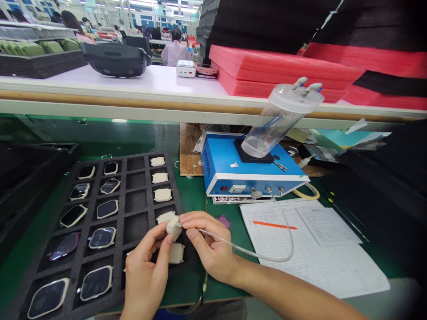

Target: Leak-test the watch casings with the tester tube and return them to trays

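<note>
My left hand pinches a small white square casing between thumb and fingertips, just above a black foam tray. My right hand is closed around the end of a thin clear tube, with its tip pressed against the casing. The tube curves back to a blue box machine that carries a clear plastic cylinder. The tray's left columns hold dark-screened square units, and its right column holds white casings.
Printed paper sheets with an orange pen lie on the green mat at right. A shelf above carries red foam slabs, a dark headset-like device and a white box. Other people work in the far background.
</note>
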Demonstrator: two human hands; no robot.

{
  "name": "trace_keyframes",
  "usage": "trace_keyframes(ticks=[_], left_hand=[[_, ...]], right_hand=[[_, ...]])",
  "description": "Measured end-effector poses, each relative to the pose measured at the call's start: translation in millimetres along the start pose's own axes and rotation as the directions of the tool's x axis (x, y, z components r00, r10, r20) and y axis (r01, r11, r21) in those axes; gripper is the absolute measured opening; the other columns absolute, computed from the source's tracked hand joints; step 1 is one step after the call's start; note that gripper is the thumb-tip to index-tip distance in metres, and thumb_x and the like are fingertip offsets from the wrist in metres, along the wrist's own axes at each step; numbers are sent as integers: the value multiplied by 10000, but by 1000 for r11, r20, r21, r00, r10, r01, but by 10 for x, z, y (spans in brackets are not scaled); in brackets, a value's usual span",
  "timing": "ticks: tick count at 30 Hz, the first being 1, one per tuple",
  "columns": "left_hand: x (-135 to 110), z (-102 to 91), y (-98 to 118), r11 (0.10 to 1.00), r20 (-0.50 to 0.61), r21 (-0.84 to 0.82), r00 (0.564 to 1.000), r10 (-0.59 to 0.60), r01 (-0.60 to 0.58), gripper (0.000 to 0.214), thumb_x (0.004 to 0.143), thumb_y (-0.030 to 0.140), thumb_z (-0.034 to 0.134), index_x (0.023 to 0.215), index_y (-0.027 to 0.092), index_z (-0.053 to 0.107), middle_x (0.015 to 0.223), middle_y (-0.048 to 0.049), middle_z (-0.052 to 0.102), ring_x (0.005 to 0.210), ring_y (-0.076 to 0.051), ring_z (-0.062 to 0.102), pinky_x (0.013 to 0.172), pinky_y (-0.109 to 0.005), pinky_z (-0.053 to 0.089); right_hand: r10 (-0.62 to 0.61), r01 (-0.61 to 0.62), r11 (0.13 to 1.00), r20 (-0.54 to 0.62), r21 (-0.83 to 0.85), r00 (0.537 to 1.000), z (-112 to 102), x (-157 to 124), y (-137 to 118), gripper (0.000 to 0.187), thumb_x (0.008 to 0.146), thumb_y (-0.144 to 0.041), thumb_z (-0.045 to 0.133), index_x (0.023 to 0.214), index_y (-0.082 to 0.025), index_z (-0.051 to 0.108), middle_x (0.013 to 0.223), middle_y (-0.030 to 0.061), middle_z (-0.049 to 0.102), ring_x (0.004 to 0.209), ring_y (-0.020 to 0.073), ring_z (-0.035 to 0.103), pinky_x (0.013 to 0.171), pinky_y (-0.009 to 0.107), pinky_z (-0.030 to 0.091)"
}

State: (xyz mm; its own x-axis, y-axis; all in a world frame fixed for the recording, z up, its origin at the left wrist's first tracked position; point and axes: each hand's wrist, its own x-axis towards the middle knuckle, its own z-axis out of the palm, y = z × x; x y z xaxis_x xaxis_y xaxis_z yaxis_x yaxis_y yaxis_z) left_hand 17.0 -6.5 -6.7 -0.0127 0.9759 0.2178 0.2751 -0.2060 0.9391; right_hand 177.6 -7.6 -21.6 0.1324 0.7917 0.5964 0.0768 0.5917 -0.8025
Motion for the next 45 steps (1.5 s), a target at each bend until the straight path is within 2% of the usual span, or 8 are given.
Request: trace_keyframes(ticks=[10, 15, 29, 39, 45], left_hand=[[-5, 15, 18, 1000, -2, -8, 1000, 10, -10, 228, 897, 355, 737, 1042, 195, 810, 1022, -85, 841, 832, -228, 824, 701, -215, 653], [-16, 9, 29, 1000, 8, -6, 1000, 11, -11, 206, 912, 313, 716, 1048, 185, 802, 1048, -88, 838, 873, -226, 821, 752, -232, 654], [-64, 8, 47, 999, 49, -21, 998, -34, 35, 188, 945, 268, 685, 1081, 198, 795, 1087, -70, 831, 897, -195, 802, 804, -239, 636], [-68, 12, 53, 999, 46, -13, 998, -39, 40, 188, 939, 264, 687, 1073, 199, 802, 1070, -72, 833, 865, -200, 800, 805, -262, 644], [-60, -2, 44, 1000, 39, 15, 999, -26, 25, 201, 933, 305, 693, 1062, 194, 802, 1045, -80, 836, 852, -219, 809, 779, -265, 652]], right_hand=[[4, -4, 1000, 5, -18, 1000, -7, 1, -8, 230, 972, -94, 632, 1071, -244, 776, 1029, 79, 790, 1024, 204, 763, 922, 348, 629], [17, -17, 1000, 6, -27, 1000, -21, -15, -36, 248, 979, -89, 629, 1079, -258, 781, 1036, 64, 790, 1031, 190, 759, 929, 325, 626], [41, -41, 998, 6, -37, 999, -32, -51, -52, 234, 988, -112, 628, 1078, -265, 780, 1037, 68, 795, 1029, 228, 767, 911, 386, 641], [46, -45, 999, 24, -20, 999, -41, -71, -38, 283, 983, -71, 615, 1108, -271, 771, 1062, 56, 782, 1053, 205, 750, 947, 367, 620], [38, -38, 998, 3, -42, 999, -30, -44, -47, 224, 991, -116, 625, 1070, -257, 779, 1024, 75, 794, 1023, 226, 766, 915, 395, 641]])
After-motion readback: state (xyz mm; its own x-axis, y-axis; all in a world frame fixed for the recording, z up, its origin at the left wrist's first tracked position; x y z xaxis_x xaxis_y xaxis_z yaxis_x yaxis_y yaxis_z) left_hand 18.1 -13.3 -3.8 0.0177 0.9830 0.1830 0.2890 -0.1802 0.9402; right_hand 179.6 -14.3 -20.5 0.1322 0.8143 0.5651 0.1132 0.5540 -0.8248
